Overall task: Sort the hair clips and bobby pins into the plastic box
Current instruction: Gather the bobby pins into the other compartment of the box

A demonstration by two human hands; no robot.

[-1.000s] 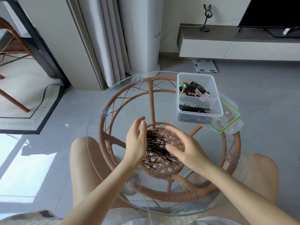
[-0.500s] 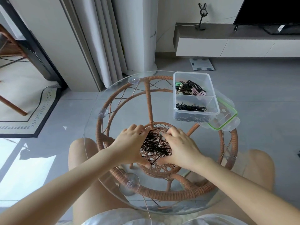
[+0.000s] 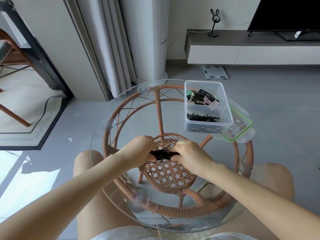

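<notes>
A thick bundle of black bobby pins (image 3: pixel 163 154) is squeezed between my left hand (image 3: pixel 141 148) and my right hand (image 3: pixel 189 155) over the middle of the round glass table (image 3: pixel 103 135). Both hands are closed on the bundle from either side. A few loose pins stick out above and below it. The clear plastic box (image 3: pixel 226 108) stands at the table's far right. Its far compartment holds hair clips (image 3: pixel 201 98), black, pink and green. Its near compartment holds black bobby pins (image 3: pixel 203 118).
The box's lid (image 3: pixel 241 130), clear with a green rim, lies beside and partly under the box at the table's right edge. A rattan frame (image 3: pixel 160 111) shows through the glass. My knees sit under the table. A curtain, a TV cabinet and a bathroom scale stand beyond.
My hands have come together from an open, spread pose and pushed the scattered bobby pins into one tight bundle, which they now grip between them.
</notes>
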